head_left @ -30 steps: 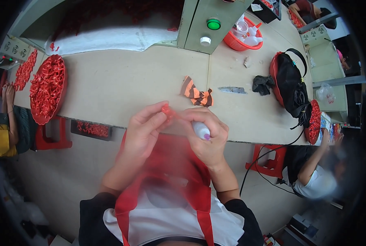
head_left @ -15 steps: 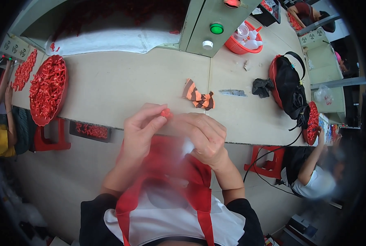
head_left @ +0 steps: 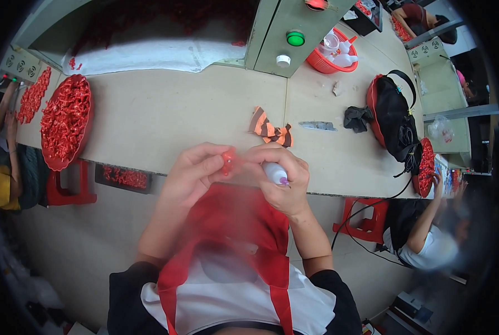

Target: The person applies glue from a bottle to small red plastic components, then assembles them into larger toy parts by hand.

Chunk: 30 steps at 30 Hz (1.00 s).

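Between the thumb and fingers of my left hand (head_left: 196, 167) I pinch a small shiny red piece (head_left: 227, 162); its exact kind is too blurred to tell. Wrapped in my right hand (head_left: 285, 178) is a small white squeeze bottle (head_left: 275, 173) with a purple end toward me. The fingertips of that hand are close to the red piece, and blur hides whether they touch it. Both hands are over the table's near edge, above my red apron (head_left: 232, 212). Just beyond them lies a crumpled orange-and-brown striped cloth (head_left: 271, 131).
An oval red tray heaped with red pieces (head_left: 65, 123) stands at left. Right of the cloth are a flat blade (head_left: 317, 126), a dark crumpled cloth (head_left: 357, 119) and a black bag (head_left: 397, 120). Behind are a red basket of bottles (head_left: 333, 61) and a machine cabinet (head_left: 294, 22). People sit at both sides.
The right hand has turned, so the white bottle now shows in its grip. My left hand has tilted the red piece, showing more of it.
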{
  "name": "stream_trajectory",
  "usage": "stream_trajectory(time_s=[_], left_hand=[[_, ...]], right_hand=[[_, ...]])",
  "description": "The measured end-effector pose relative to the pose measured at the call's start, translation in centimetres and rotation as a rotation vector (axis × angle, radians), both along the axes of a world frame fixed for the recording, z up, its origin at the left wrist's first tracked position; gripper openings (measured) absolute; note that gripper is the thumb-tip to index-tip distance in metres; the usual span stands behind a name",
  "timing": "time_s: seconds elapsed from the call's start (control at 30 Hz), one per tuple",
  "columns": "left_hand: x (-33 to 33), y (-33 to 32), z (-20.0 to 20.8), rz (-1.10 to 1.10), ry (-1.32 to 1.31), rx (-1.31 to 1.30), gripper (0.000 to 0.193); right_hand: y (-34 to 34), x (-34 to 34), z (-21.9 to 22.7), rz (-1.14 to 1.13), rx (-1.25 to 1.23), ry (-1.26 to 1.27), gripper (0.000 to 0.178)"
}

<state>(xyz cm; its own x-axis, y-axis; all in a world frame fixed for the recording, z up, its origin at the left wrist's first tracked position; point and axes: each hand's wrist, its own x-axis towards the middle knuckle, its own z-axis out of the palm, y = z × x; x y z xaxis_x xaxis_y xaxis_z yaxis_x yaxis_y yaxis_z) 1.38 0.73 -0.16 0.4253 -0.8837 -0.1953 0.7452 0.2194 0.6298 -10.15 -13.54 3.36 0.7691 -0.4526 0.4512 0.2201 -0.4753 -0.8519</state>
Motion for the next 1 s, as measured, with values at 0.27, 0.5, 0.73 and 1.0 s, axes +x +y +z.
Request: stream_trajectory(time_s=[0.27, 0.5, 0.73, 1.0], left_hand=[[0.9, -0.4, -2.7, -0.268, 0.572, -0.232, 0.031], [0.8, -0.6, -3.5, -0.335, 0.696, -0.332, 0.032], [0.8, -0.6, -3.5, -0.358, 0.682, -0.327, 0.03], [0.7, -0.7, -3.4, -0.344, 0.648, -0.276, 0.03]], right_hand=[[-0.6, -0.1, 0.8, 0.123, 0.239, 0.113, 0.013], [-0.6, -0.3, 1.5, 0.118, 0.405, 0.226, 0.011], [-0.5, -0.4, 1.4, 0.14, 0.562, 0.253, 0.011], [-0.6, -0.4, 1.3, 0.146, 0.611, 0.282, 0.011]])
